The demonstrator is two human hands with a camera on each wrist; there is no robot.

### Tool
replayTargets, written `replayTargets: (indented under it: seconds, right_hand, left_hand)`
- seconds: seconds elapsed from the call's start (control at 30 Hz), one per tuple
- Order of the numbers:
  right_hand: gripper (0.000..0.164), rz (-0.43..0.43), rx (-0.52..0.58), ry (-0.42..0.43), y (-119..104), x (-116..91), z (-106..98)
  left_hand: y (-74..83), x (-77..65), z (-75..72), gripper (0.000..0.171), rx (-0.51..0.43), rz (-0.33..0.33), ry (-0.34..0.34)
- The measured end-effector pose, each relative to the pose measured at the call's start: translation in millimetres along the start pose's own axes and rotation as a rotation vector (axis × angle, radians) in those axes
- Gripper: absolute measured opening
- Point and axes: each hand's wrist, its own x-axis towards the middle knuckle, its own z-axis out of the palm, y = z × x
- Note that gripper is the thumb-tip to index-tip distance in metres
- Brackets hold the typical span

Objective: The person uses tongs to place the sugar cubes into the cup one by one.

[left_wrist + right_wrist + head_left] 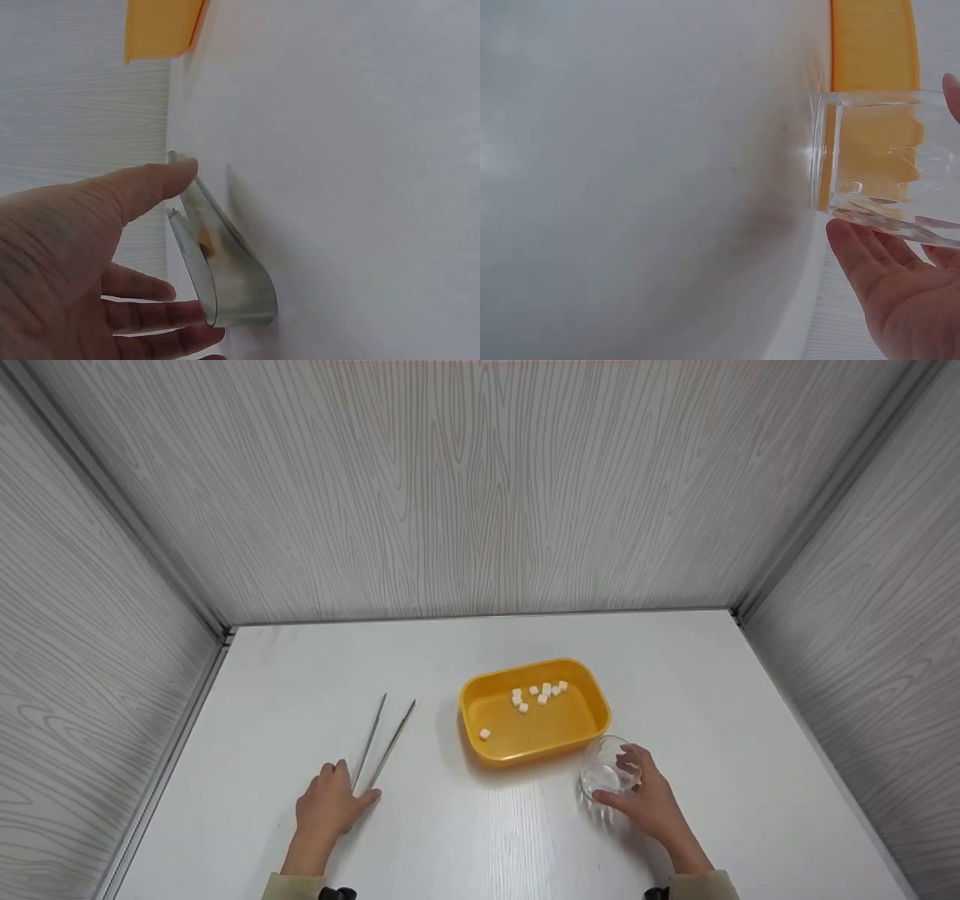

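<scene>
On the left of the white table, my left hand [330, 802] straddles metal tongs [390, 746] with splayed arms. In the left wrist view its thumb overlaps one arm of the tongs [236, 277], while the loosely extended fingers lie on the other side, near the bend. My right hand [649, 795] holds a clear drinking glass [600, 780] from its right, thumb in front and fingers behind. Upright, the glass [877, 157] stands close to the near right corner of a yellow tray [495, 754]. Several small white cubes [542, 700] sit in the tray, mostly towards its back.
Grey wood-grain panels [465, 495] rise at the back and on both sides of the white table [465, 840]. The tray stands between the tongs and the glass. A single white cube [484, 733] lies apart in the tray's near left corner.
</scene>
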Motion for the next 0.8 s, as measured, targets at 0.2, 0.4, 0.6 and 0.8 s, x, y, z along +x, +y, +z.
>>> replayTargets:
  seconds: [0.2,0.4,0.6,0.8]
  right_hand:
    - [0.096,0.034,-0.026,-0.008,-3.1,0.6,0.1]
    - [0.096,0.025,-0.029,-0.005,-2.4,0.6,-0.2]
    - [0.095,0.013,-0.01,0.001,-2.2,0.7,-0.4]
    - [0.094,0.029,-0.016,-0.002,-1.0,1.8,0.7]
  left_hand:
    - [0.1,1.5,5.9,0.062,0.008,0.032,0.059]
    - [1.4,4.5,9.9,0.04,0.002,0.04,0.078]
    - [2.1,4.8,10.0,0.034,0.003,0.041,0.082]
    - [2.4,2.8,7.8,0.026,-0.031,0.034,0.104]
